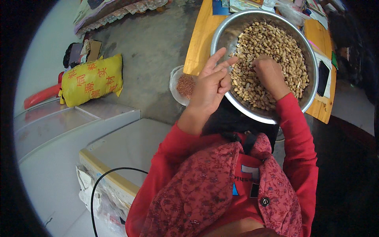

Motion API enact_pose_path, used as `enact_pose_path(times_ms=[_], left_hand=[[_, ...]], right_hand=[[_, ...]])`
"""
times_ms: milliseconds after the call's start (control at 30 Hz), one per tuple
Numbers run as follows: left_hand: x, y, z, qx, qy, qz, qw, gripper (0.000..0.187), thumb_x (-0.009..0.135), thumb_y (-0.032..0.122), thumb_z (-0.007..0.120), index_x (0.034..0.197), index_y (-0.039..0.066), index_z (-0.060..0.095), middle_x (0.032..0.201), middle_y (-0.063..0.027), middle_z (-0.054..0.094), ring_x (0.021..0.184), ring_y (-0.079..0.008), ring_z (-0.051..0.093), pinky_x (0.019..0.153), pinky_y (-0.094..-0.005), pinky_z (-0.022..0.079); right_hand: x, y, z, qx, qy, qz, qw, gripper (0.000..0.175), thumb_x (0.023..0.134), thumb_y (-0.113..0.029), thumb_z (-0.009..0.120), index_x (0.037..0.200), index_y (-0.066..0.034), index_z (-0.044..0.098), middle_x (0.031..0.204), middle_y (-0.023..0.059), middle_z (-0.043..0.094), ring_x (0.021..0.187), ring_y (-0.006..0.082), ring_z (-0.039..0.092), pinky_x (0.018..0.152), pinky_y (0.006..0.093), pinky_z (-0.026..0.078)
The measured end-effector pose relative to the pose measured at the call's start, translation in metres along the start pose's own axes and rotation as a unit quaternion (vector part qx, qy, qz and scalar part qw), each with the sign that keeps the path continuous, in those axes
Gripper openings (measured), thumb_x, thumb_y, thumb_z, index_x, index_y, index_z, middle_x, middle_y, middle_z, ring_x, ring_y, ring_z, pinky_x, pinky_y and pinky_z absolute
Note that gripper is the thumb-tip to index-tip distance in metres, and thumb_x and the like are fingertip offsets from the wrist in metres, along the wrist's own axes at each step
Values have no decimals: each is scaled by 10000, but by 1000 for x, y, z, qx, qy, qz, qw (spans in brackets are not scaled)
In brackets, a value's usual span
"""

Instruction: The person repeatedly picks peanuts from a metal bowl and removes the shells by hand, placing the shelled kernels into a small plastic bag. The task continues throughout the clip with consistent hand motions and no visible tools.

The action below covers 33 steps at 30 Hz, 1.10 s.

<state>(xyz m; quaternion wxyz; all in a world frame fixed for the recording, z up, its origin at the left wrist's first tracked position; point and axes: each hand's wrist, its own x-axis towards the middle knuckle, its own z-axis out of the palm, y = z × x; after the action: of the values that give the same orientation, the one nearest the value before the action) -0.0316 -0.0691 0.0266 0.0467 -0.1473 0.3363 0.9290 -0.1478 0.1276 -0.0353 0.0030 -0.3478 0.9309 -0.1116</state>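
Note:
A wide metal basin (313,74) on a wooden table holds a heap of unshelled peanuts (284,47), with some broken shells at its left side. Above the basin's left rim is my left hand (212,81), palm partly up, two fingers extended and the others curled; whether it holds something small cannot be told. My right hand (268,72) reaches into the basin with curled fingers touching the peanuts; its fingertips are hidden, so its hold cannot be seen. Shelled reddish peanuts (185,86) lie in a whitish container (174,77), lower left of the basin, partly covered by the table corner.
The wooden table (197,44) bears books, papers and plastic around the basin, with a dark phone-like object (323,78) at right. A stuffed yellow sack (94,80) lies on the floor at left. Nearer me are a white cabinet-like surface (127,142) and a black cable (94,189).

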Motion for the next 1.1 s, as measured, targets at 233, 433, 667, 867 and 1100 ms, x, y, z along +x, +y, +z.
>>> enact_pose_path(times_ms=[233, 433, 667, 867, 1100], left_hand=[[10, -9, -10, -98, -8, -87, 991, 355, 1021, 97, 503, 1362, -2, 510, 1124, -90, 638, 661, -57, 480, 543, -179, 379], [9, -24, -3, -56, 9, -85, 995, 259, 1005, 109, 570, 1241, 12, 617, 979, -38, 666, 707, -57, 540, 581, -186, 412], [4, -45, 11, 1, -15, -93, 996, 217, 1002, 120, 591, 1202, 36, 602, 963, -24, 658, 724, -40, 521, 579, -172, 396], [2, -47, 19, -15, -1, -131, 991, 183, 992, 187, 638, 1112, 50, 625, 921, -7, 647, 695, -45, 546, 582, -189, 420], [1, -50, 18, 15, -39, -138, 989, 181, 966, 149, 675, 1118, 65, 625, 901, 13, 633, 698, -23, 535, 579, -159, 408]], right_hand=[[-1, -1, 12, -79, -5, -14, 997, 131, 773, -56, 673, 903, -44, 682, 922, 138, 636, 897, 324, 654, 756, 408, 546], [-27, -10, -30, 421, 27, 129, 897, 223, 854, -33, 722, 1074, -36, 689, 995, 66, 703, 863, 158, 664, 768, 274, 527], [-61, -40, -54, 693, 61, 192, 692, 263, 907, -21, 704, 1156, 6, 625, 1066, 86, 716, 978, 113, 659, 870, 243, 523], [-74, -52, -53, 701, 119, 157, 685, 287, 924, 24, 653, 1197, 10, 564, 1192, 121, 675, 1121, 161, 637, 966, 284, 498], [-78, -62, -61, 679, 123, 130, 712, 324, 917, 6, 666, 1228, 4, 573, 1179, 99, 674, 1145, 162, 625, 941, 277, 494]])
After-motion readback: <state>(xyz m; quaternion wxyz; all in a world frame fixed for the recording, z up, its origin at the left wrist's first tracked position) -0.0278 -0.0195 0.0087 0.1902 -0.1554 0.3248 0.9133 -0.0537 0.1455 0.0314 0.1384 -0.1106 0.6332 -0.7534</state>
